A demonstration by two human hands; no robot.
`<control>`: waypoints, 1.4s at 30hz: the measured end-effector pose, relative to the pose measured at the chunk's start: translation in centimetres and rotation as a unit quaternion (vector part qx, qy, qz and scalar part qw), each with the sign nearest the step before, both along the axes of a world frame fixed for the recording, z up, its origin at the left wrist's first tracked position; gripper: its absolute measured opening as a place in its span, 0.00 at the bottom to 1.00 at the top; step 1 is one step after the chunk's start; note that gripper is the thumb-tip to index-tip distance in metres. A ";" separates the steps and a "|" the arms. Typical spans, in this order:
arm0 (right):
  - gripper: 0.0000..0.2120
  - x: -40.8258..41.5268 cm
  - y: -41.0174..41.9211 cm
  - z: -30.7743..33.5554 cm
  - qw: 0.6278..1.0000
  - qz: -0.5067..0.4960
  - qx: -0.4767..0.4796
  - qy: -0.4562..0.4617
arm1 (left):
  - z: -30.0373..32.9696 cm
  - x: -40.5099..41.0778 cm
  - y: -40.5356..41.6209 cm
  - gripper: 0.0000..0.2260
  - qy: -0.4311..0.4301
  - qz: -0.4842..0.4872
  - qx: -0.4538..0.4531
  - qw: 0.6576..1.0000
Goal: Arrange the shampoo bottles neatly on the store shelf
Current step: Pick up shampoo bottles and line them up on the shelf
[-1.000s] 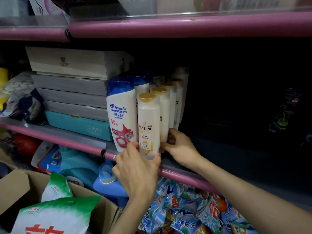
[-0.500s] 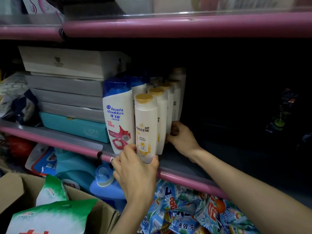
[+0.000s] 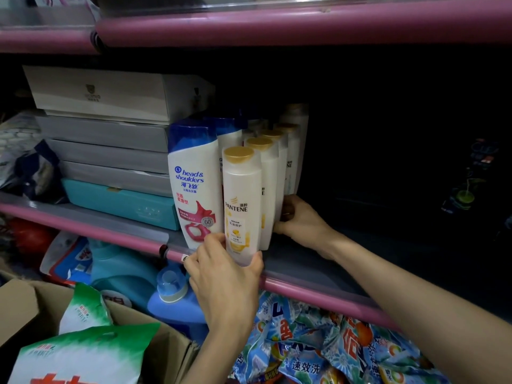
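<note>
Left hand (image 3: pixel 224 275) grips the base of the front Pantene bottle (image 3: pixel 241 206), thumb on one side and fingers wrapped round the other, at the front lip of the shelf (image 3: pixel 318 275). Right hand (image 3: pixel 300 217) curls its fingers against the foot of the bottles behind (image 3: pixel 273 173), a file of gold-capped ones running back into the dark. The danger, as I read it: the front bottle sits right on the edge, so one nudge could tip it off, or topple the narrow row like dominoes. Labels: "PANTENE" and "REPAIR" on the held one; just beside it the blue-capped Head & Shoulders bottle (image 3: pixel 195 184) reads "head & shoulders", with a "60" badge. Below, the detergent bags (image 3: pixel 318 353) show "速效洗".
</note>
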State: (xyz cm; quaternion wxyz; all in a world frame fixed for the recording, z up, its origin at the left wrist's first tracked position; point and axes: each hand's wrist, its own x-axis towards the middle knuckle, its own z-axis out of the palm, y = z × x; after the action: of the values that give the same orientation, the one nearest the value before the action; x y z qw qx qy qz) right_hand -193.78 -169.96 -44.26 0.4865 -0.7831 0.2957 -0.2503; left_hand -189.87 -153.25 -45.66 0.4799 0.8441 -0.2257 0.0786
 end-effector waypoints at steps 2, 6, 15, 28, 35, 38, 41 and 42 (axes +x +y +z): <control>0.17 -0.4 -0.5 0.1 0.996 -0.075 -0.038 -0.031 | 0.0 0.0 0.0 0.22 0.000 0.000 -0.001 1.000; 0.24 -0.1 -1.7 0.1 0.986 -0.148 -0.040 -0.073 | -0.2 0.1 0.0 0.23 -0.004 -0.001 -0.009 1.000; 0.21 2.4 -2.8 -0.1 0.993 -0.111 0.005 -0.031 | -0.2 0.2 0.1 0.23 0.011 -0.008 -0.013 1.000; 0.27 1.4 -2.2 0.9 0.997 -0.068 0.033 0.004 | 0.1 0.3 0.5 0.23 0.010 -0.023 -0.002 1.000; 0.14 -3.5 2.7 3.1 0.976 -0.206 -0.066 -0.012 | -0.3 -0.9 4.9 0.20 -0.009 -0.079 -0.024 0.997; 0.08 -6.8 7.6 3.0 0.975 -0.177 0.000 -0.135 | -3.1 -2.1 8.2 0.11 0.006 -0.105 -0.022 0.994; 0.10 -9.7 13.1 1.0 0.981 -0.129 0.000 -0.146 | -7.4 -3.4 11.6 0.07 0.089 -0.116 -0.001 0.989; 0.11 -10.4 14.7 -0.2 0.985 -0.111 -0.003 -0.131 | -9.2 -3.7 12.6 0.07 0.117 -0.120 0.029 0.985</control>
State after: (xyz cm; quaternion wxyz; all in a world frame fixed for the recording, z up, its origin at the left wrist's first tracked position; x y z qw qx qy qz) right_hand -204.20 -155.24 -44.49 0.4879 -0.7076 0.3136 -0.4036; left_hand -193.59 -140.60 -54.82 0.4842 0.8279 -0.2699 -0.0852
